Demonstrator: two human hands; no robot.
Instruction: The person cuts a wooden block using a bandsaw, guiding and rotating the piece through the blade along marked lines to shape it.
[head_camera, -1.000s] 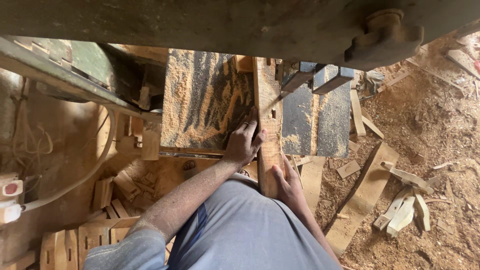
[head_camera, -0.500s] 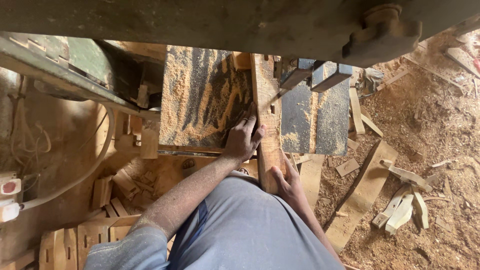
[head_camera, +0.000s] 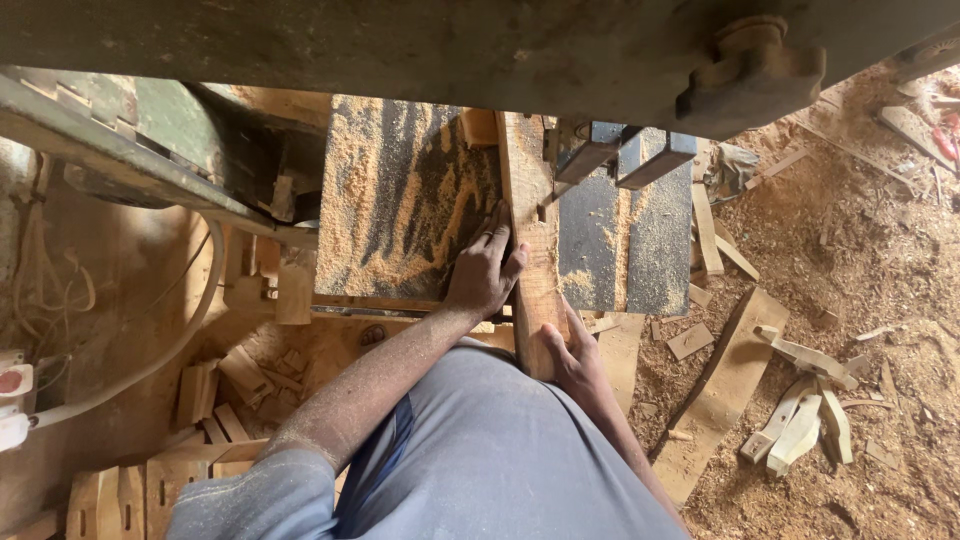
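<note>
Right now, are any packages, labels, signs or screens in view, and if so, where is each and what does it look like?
None can be made out. The nearest candidate is a small pale box with a red round button at the left edge, beside a white cable; no label is visible on it. The rest is wood, sawdust and machine parts.

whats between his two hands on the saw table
Only the wooden plank itself, in the head view: the left hand presses its left edge, and the right hand holds its near end. Nothing else lies between them.
</note>
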